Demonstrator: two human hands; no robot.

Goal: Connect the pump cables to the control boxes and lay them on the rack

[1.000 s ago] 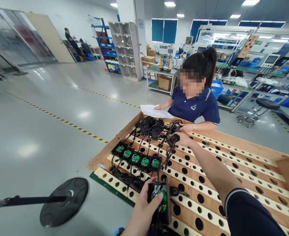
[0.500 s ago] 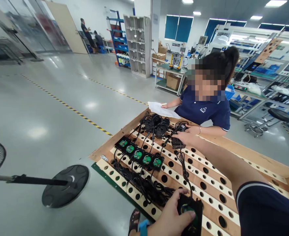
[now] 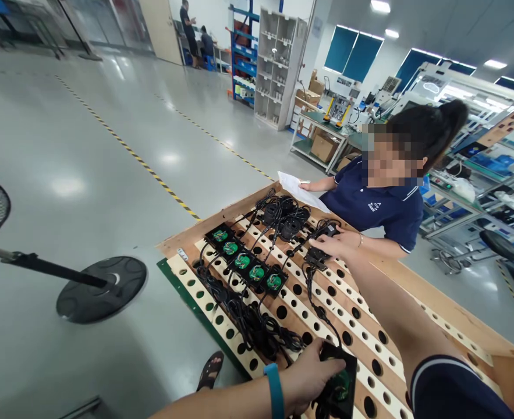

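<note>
My left hand (image 3: 311, 372) grips a black square housing with a green circuit board (image 3: 339, 381) by its near-left edge, thumb across the top. A black cable (image 3: 324, 317) runs from this housing toward my right hand. At the far side of the board, my right hand (image 3: 332, 245) has its fingers on a black box-shaped part (image 3: 316, 257). Right beside it, a co-worker's hand (image 3: 350, 237) touches a black part with a pale label (image 3: 330, 230). Left of my right hand, a row of several black housings with round green boards (image 3: 241, 262) lies with cables attached.
Everything lies on a wooden-rimmed rack with cream perforated strips (image 3: 344, 311). Bundled black cables (image 3: 250, 323) and round black parts (image 3: 289, 224) rest on it. The co-worker (image 3: 376, 201) stands at the far edge with a white sheet (image 3: 300, 191). A fan base (image 3: 103, 288) is on the floor, left.
The view has shifted and tilted, so the rack sits differently in it. My left hand still holds the housing, and more of its forearm shows. My right hand stays on the box-shaped part.
</note>
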